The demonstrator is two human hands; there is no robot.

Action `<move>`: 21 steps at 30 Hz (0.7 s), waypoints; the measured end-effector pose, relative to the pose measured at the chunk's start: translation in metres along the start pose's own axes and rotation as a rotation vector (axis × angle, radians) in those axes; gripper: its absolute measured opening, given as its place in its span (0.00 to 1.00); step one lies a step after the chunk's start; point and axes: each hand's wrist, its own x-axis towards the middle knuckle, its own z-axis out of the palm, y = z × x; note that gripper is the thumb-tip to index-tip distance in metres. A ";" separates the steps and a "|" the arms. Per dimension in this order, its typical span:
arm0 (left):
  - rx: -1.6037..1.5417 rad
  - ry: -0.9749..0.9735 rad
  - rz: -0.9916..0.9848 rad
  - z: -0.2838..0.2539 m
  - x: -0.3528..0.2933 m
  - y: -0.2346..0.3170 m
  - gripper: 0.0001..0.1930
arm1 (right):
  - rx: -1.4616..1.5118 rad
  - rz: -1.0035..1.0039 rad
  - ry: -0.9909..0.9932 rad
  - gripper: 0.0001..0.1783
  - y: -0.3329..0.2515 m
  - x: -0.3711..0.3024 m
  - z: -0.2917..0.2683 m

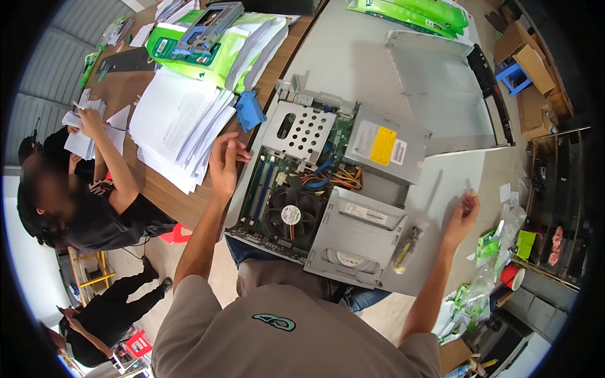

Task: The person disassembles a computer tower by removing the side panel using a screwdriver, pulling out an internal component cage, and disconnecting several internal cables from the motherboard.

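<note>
An opened desktop computer case (pixel 411 189) lies in front of me. Inside are a black cooling fan (pixel 277 219), a grey power supply (pixel 365 140) with a yellow label, a perforated metal drive bracket (pixel 309 140) and a grey drive cage (pixel 353 220). My left hand (pixel 225 165) is at the case's left edge, fingers apart and empty, near a blue plastic part (pixel 250 111). To the right of the case, my right hand (pixel 463 217) hovers with fingertips pinched; anything between them is too small to make out. A screwdriver with a clear yellowish handle (pixel 404 253) lies between that hand and the case.
The removed grey cover (pixel 435 94) lies at the far right of the table. Paper stacks (pixel 176 113) and green-white packs (pixel 208 63) crowd the wooden table at left. A person (pixel 88 195) handles papers there; another person (pixel 113 315) is further back. Cardboard boxes (pixel 526 57) stand at right.
</note>
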 end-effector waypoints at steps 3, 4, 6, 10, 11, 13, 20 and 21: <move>0.019 -0.088 0.102 0.003 -0.004 0.000 0.18 | 0.015 -0.030 -0.006 0.26 0.015 0.000 -0.006; 0.015 -0.091 0.119 0.003 -0.003 -0.001 0.18 | 0.011 -0.031 -0.023 0.26 0.022 0.002 -0.010; 0.031 -0.119 0.093 0.001 -0.003 -0.003 0.17 | 0.040 -0.048 -0.022 0.27 0.036 0.006 -0.010; 0.016 -0.181 0.109 -0.005 -0.001 -0.009 0.13 | 0.144 -0.055 -0.040 0.28 0.041 0.012 -0.009; 0.027 -0.220 0.143 -0.007 0.001 -0.012 0.13 | 0.119 -0.074 -0.038 0.28 0.040 0.010 -0.008; 0.026 -0.249 0.148 -0.007 0.002 -0.012 0.13 | 0.089 -0.116 -0.014 0.29 0.036 0.019 -0.009; 0.007 -0.316 0.187 -0.003 0.003 -0.008 0.12 | -0.037 -0.103 0.039 0.27 0.037 0.036 0.000; 0.003 -0.338 0.186 -0.003 0.002 -0.010 0.12 | -0.090 -0.094 0.028 0.27 0.037 0.036 0.004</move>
